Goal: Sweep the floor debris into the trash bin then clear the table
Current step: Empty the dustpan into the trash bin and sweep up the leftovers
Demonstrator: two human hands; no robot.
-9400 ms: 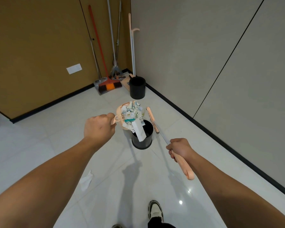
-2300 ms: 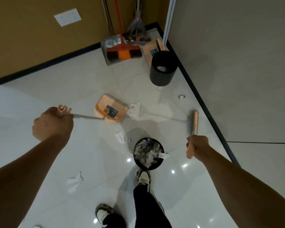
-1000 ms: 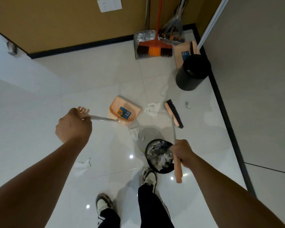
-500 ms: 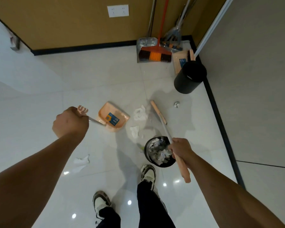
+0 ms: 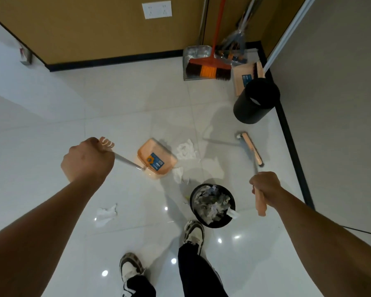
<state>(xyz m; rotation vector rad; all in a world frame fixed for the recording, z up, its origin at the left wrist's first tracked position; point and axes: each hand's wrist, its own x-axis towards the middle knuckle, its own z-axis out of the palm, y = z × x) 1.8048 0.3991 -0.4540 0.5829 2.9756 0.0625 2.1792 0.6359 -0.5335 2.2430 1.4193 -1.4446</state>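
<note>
Trash bin (image 5: 213, 205), black, round, stuffed with crumpled paper, stands on the white tile floor (image 5: 116, 108) below and between the two hands, nearer the right hand, just in front of the person's right shoe (image 5: 193, 233).

Right hand (image 5: 265, 188) is fisted around the peach grip of the broom (image 5: 252, 150); shaft runs up and away from the hand to a peach brush head lying on the floor near the black baseboard, well beyond the hand. A small crumpled ball (image 5: 238, 135) sits touching or just beside the far end of the brush head; can't tell which.

Left hand (image 5: 87, 160) is fisted around the handle end of the dustpan (image 5: 156, 160); metal shaft slants from the hand down-right to the peach pan with a blue label, which is blurred. Pan sits ahead and right of the left hand.

Paper debris: one white wad (image 5: 186, 149) just right of the pan, a smaller scrap (image 5: 180, 175) between pan and bin, another scrap (image 5: 106, 214) on the floor below the left forearm.

Farther off past the right hand: second black bin (image 5: 254, 103) by the wall corner, a second peach dustpan and brush (image 5: 246, 77) behind it, an orange broom (image 5: 208, 70) on a grey dustpan (image 5: 196, 53), other handles leaning in the corner. White wall outlet (image 5: 156, 9) on the tan wall. Left shoe (image 5: 130, 266) at the bottom.
</note>
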